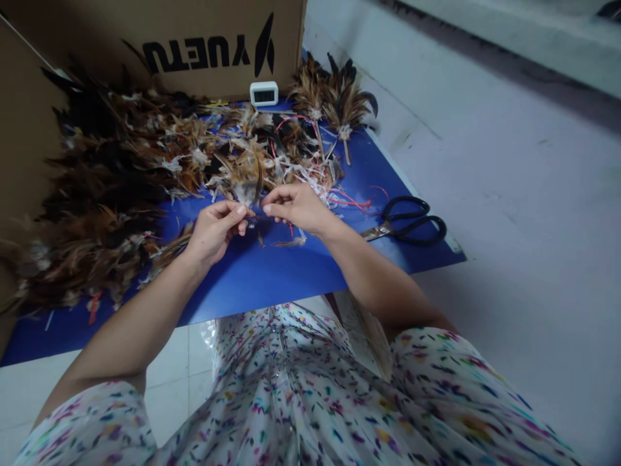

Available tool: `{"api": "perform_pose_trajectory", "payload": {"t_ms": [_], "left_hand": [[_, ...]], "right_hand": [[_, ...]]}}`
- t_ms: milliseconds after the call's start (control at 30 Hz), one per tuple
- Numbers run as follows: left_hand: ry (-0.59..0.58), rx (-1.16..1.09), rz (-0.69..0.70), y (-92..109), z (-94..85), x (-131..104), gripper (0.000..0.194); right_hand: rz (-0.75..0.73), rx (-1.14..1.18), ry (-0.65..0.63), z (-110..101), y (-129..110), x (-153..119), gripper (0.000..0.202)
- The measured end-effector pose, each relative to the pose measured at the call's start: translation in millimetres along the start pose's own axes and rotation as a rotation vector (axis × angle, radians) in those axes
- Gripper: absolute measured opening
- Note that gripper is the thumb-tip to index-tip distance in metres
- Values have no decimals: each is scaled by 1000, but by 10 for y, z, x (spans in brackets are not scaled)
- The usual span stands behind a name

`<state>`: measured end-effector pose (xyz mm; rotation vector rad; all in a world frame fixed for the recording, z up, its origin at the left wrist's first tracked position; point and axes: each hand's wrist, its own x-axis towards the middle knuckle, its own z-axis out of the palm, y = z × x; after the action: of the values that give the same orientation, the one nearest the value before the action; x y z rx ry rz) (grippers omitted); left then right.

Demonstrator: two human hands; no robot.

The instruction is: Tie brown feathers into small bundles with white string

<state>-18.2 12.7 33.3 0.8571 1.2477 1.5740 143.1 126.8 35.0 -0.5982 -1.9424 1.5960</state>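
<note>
My left hand [217, 228] pinches the base of a small bunch of brown feathers [247, 181], whose tips fan out away from me. Close beside it, my right hand [297, 206] has its thumb and index finger pressed together near the feather base. Whatever those right fingertips hold is too small to make out. Beneath both hands lies a blue tabletop [252, 278]. A few loose feather scraps [291, 242] lie just below the right hand.
Heaps of brown and black feathers [107, 162] cover the left and back. Black-handled scissors [412, 221] lie right, near red strings [352, 200]. Tied feather bundles [344, 103] and a white digital timer [264, 94] stand at the back, before a cardboard box [204, 29]. A wall [509, 181] borders the right.
</note>
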Motion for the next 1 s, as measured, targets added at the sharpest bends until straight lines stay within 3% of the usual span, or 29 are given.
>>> {"api": "perform_pose_trajectory", "payload": {"t_ms": [100,233,300,400,500,600,700,833,1000], "left_hand": [[18,-22,14,12,-2,4,34],[24,-49,10,17,-4,12,33],[18,-56,3,15,-4,14,33],[8,-56,-8,12,-1,11,33],[1,-56,-26,10,14,4,34],[-21,-40,-46,2,29,-10,35],[-51,-10,-58,-12,29,-23,35],[-52,62,-19,-41,-3,-9,34],[43,278,291,-76,-59,26,36]], "right_hand": [[-66,-197,130,-81,33,16,5],[-288,-609,377,-130,43,-18,14],[-374,-670,418,-106,36,-38,14],[-354,-514,295,-19,31,-39,7],[-225,-229,126,80,41,-18,27],[-184,-86,50,135,30,-11,41],[-167,-59,53,131,-12,-23,42],[-145,11,168,72,-54,-18,35],[-122,104,257,13,-48,28,30]]}}
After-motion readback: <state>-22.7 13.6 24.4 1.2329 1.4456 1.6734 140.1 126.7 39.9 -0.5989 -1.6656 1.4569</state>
